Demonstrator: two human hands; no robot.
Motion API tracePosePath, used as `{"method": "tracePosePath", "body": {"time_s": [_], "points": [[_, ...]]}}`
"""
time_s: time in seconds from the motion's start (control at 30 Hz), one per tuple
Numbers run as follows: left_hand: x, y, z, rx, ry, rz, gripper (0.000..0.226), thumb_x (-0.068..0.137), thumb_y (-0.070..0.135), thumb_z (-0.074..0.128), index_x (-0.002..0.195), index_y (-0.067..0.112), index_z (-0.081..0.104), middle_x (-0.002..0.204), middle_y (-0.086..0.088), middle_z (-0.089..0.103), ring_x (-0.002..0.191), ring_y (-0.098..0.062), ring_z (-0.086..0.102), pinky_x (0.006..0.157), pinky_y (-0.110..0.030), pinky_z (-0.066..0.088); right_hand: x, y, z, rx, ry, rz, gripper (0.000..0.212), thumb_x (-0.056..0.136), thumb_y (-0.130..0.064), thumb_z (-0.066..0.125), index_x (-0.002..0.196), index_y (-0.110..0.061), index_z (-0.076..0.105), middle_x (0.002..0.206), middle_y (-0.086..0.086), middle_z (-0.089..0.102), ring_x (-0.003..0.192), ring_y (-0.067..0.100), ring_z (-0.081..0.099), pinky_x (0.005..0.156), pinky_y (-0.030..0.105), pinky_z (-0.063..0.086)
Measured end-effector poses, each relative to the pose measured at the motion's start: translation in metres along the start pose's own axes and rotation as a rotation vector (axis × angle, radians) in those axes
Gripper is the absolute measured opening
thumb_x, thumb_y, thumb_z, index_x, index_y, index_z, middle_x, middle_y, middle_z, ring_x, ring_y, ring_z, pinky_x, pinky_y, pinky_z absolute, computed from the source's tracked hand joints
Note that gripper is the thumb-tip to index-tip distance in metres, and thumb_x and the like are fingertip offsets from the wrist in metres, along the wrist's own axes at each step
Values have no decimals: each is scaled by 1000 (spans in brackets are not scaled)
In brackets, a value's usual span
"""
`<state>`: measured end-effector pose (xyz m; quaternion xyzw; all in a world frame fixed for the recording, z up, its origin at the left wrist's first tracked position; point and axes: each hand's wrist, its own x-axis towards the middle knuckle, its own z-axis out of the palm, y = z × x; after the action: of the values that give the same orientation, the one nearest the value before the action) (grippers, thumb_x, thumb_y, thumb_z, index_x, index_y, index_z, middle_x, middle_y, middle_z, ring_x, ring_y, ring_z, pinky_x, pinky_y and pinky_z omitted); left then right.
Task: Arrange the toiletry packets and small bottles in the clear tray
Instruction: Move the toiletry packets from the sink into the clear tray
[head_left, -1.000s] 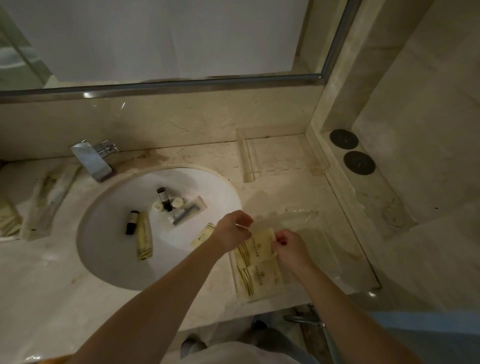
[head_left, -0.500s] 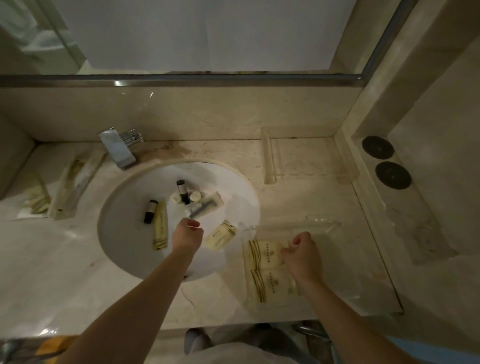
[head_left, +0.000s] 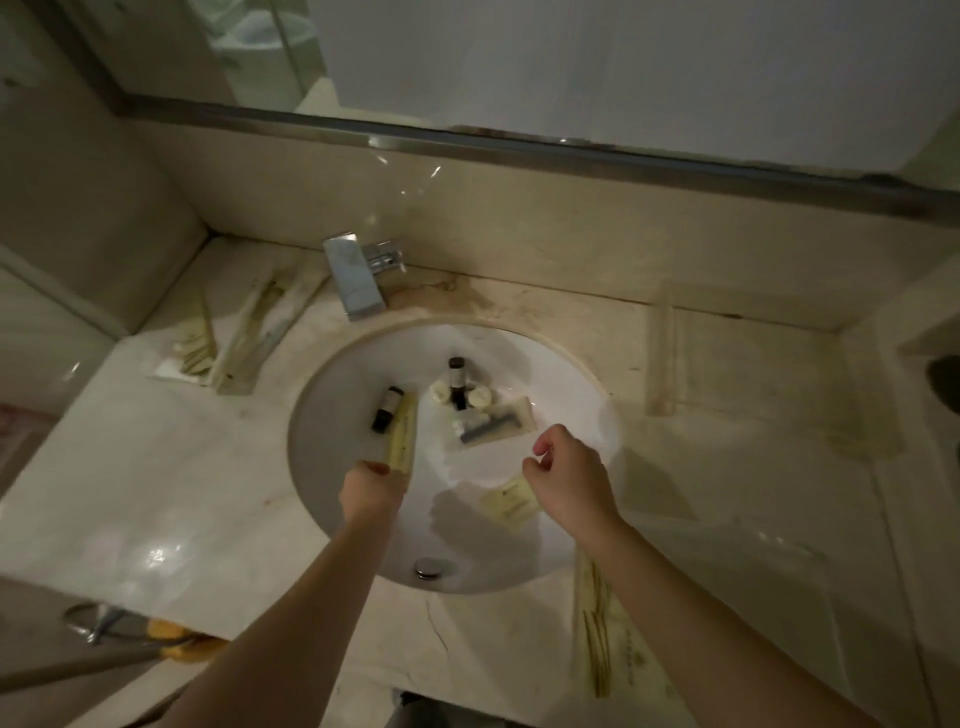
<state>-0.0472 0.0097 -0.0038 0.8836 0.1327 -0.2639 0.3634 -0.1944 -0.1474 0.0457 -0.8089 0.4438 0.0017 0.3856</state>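
Marble bench under a wall mirror, round white sink set at its middle, tap at the back edge. Left hand low in the basin, fingers closed on the near end of a long yellow packet; small dark bottle lying just beside that packet. Right hand over the basin's right side, fingers loosely curled, gripping nothing; flat cream packet lying just beside it, not touching. Upright dark bottle, two small white caps and a clear razor packet grouped toward the basin's back. Clear tray at the bench's front right corner, yellow-striped packets at its left end.
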Motion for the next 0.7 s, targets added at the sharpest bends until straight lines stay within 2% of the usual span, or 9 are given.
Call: {"method": "tracePosePath", "body": {"time_s": [0.13,0.23,0.33,0.4,0.47,0.5,0.6,0.63,0.7], "points": [[25,-11,3,-8,0,-36,23,78,20,62,99,12,69,97,-19,72,96,-35,66,87,-38,53,31,2,33,-158,-176,36,14,85,-24,56,98,-17,58,99,4,65,89,24,60,75,32,50],[37,-18,7,-28,-12,-37,20,78,21,61,96,13,67,95,-16,71,92,-34,66,84,-39,55,44,11,55,-353,-314,20,21,88,-19,52,108,-16,55,112,6,56,98,26,57,75,31,44],[45,-22,11,-37,-52,-29,25,84,18,57,106,10,64,99,-16,69,88,-31,64,70,-33,50,53,19,74,-551,-419,-72,32,87,-7,46,117,-15,52,122,8,47,106,30,54,82,38,49],[51,-23,13,-37,-61,-10,27,84,16,54,108,8,64,99,-17,68,84,-28,63,63,-30,45,57,22,83,-658,-473,-143,43,85,-3,44,126,-16,48,128,8,43,113,31,51,85,39,47],[56,-19,10,-29,-69,46,31,82,16,53,107,4,65,97,-21,68,76,-22,60,55,-26,45,62,26,90,-753,-499,-207,42,90,-11,43,131,-18,46,133,7,42,118,31,49,88,40,46],[58,-14,5,-48,-62,69,31,81,16,53,107,3,65,96,-21,68,75,-21,61,56,-26,48,63,26,92,-809,-502,-232,39,92,-16,42,130,-19,46,133,7,42,118,31,50,89,40,46],[66,9,-18,-208,-9,90,20,85,15,56,104,9,62,90,-10,66,83,-25,65,77,-39,58,65,24,96,-915,-480,-285,35,94,-21,38,127,-20,47,131,8,43,115,31,53,89,40,46],[69,18,-28,-278,3,106,17,86,13,56,102,9,61,86,-8,65,79,-24,64,76,-40,58,64,21,96,-940,-480,-291,36,94,-22,37,129,-20,45,132,8,43,115,31,53,90,40,46],[77,38,-52,-395,27,160,11,86,7,54,95,10,59,81,-8,62,68,-22,61,65,-36,55,63,18,99,-974,-490,-302,40,94,-20,35,134,-21,39,134,7,43,116,30,52,93,39,44]]}}
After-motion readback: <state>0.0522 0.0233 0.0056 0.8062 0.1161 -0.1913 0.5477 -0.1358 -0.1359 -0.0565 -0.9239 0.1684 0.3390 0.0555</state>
